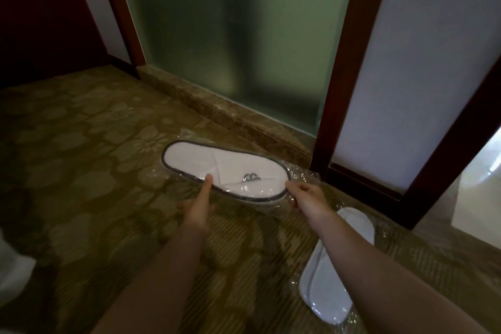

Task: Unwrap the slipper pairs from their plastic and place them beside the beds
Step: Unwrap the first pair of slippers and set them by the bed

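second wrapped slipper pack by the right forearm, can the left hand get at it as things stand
Probably not directly: the right forearm lies across the second wrapped slipper pack, and the left hand is occupied on the first wrapped pack.

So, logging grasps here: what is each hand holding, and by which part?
Both hold the wrapped slipper pair: left hand at its near edge, right hand gripping the toe-end plastic.

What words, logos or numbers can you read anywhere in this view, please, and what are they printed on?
No text here can be read for certain.
A small grey emblem sits on the wrapped slipper pair under both hands; it looks like two linked loops, too blurred to read as letters.
The second wrapped pair, on the carpet, shows no marking.
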